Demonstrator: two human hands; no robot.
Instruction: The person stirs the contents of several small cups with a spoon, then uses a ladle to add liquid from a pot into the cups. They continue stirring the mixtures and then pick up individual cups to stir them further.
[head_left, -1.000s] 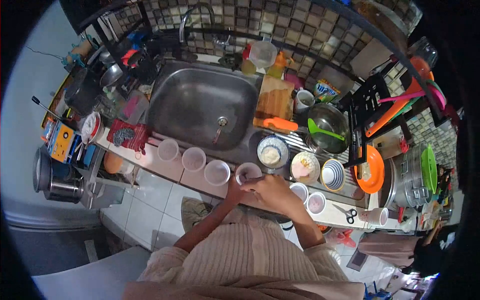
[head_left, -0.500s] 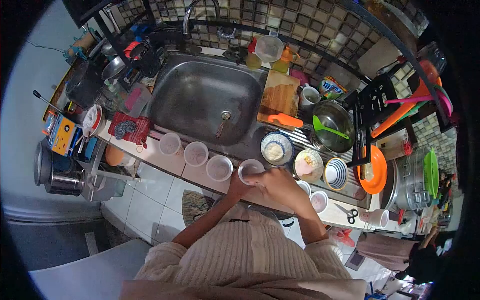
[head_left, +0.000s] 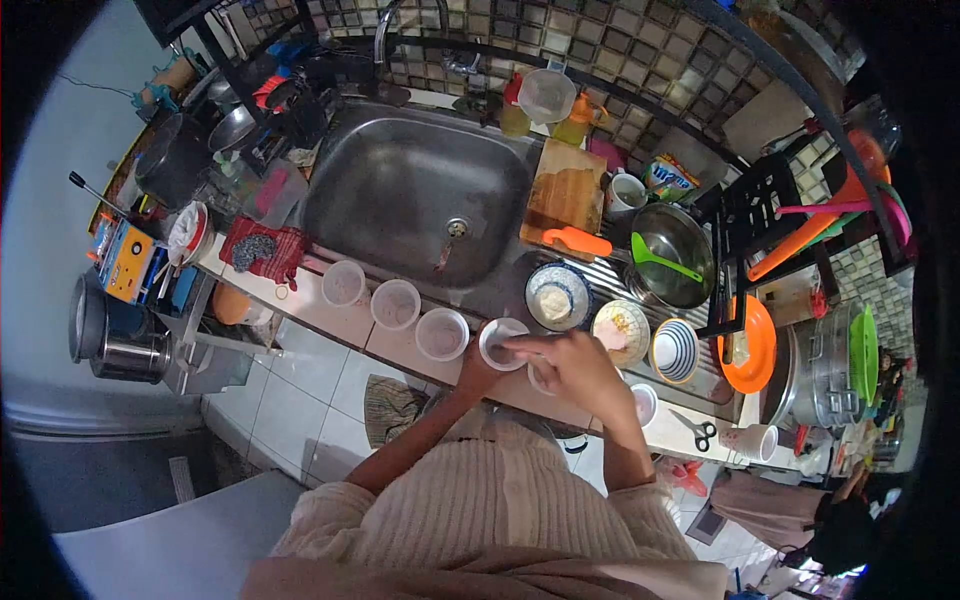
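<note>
My left hand (head_left: pixel 481 374) is closed around the lower side of a small clear plastic cup (head_left: pixel 496 356) at the counter's front edge. My right hand (head_left: pixel 575 368) comes in from the right, its index finger stretched out over the rim and into that cup. Its other fingers are bent and partly hidden. To the left stand three similar cups, the nearest a cup (head_left: pixel 441 334) with a pinkish look inside. Another cup (head_left: pixel 541 380) shows partly under my right hand, and one more cup (head_left: pixel 645 403) stands to its right.
Behind my hands are a patterned bowl (head_left: pixel 557 297) with a pale mound, a bowl of pinkish and yellow food (head_left: pixel 621 332) and a striped bowl (head_left: pixel 676 350). A sink (head_left: pixel 410 200), cutting board (head_left: pixel 563 195), steel pot (head_left: pixel 672 285), scissors (head_left: pixel 697 428) and stacked cups (head_left: pixel 750 441) surround them.
My right hand has shifted slightly right and its index finger now points into the cup more openly. A cup beneath that hand has come into sight. My left hand stays on the same cup.
</note>
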